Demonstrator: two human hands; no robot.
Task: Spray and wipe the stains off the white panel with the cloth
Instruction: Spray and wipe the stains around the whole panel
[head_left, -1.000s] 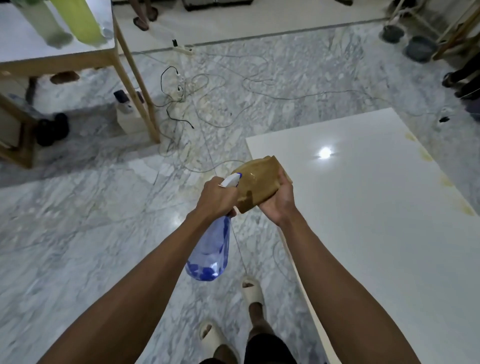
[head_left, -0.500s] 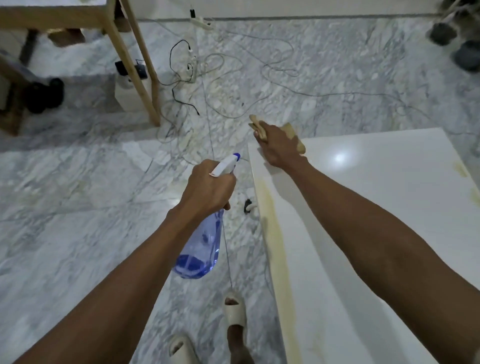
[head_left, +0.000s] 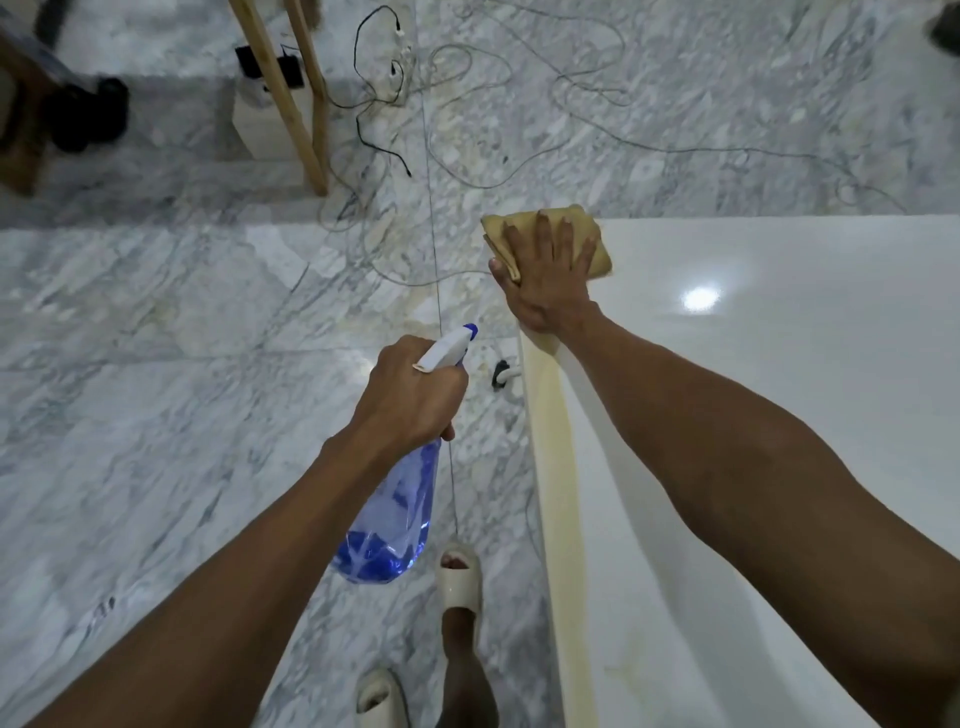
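Note:
The white panel (head_left: 779, 395) lies flat on the right, with a long yellowish stain (head_left: 558, 467) running along its left edge. My right hand (head_left: 545, 280) presses flat, fingers straight, on the folded tan cloth (head_left: 597, 249) at the panel's far left corner. My left hand (head_left: 410, 395) grips the neck of a blue translucent spray bottle (head_left: 389, 525) with a white and blue nozzle, held over the floor just left of the panel.
Marble floor (head_left: 156, 364) spreads to the left. Tangled cables (head_left: 467, 104) lie beyond the panel's corner. Wooden table legs (head_left: 296, 104) and a small box stand at the upper left. My sandalled feet (head_left: 457, 582) stand beside the panel's left edge.
My right hand carried the cloth from beside the bottle's nozzle down onto the panel's far left corner and now presses it flat. The left hand kept hold of the bottle.

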